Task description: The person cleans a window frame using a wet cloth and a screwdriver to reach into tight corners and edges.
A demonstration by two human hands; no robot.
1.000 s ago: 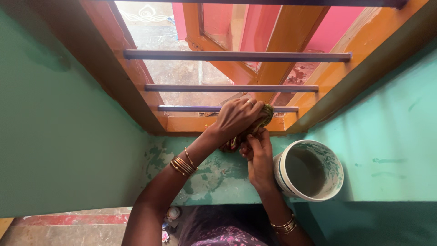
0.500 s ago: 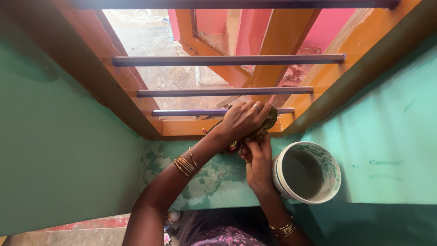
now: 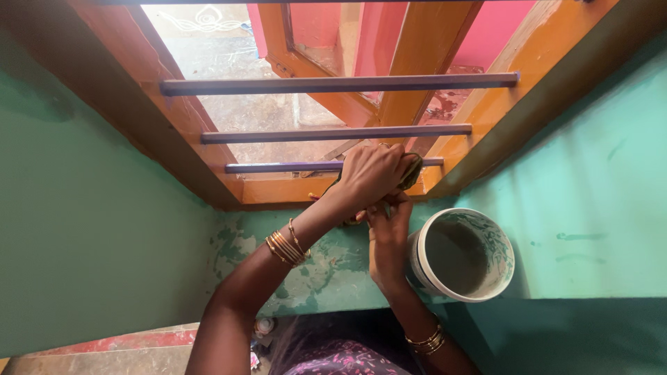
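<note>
My left hand (image 3: 372, 175) presses a dark green patterned cloth (image 3: 411, 171) against the lowest purple window bar (image 3: 278, 167), close to the orange wooden frame (image 3: 285, 189). Its fingers are closed over the cloth. Just below it, my right hand (image 3: 386, 232) grips the hanging lower end of the same cloth, which is mostly hidden between the two hands. Gold bangles ring both wrists.
A white bucket (image 3: 501, 274) holding murky water stands on the green sill (image 3: 326, 267) right of my hands. Two more purple bars (image 3: 333, 132) cross the window above. Green walls close in on both sides. A red floor edge (image 3: 118, 342) lies below left.
Both hands with the cloth have stayed on the lowest bar, shifting only slightly. The view has moved a little, so the bars and bucket sit slightly differently in frame.
</note>
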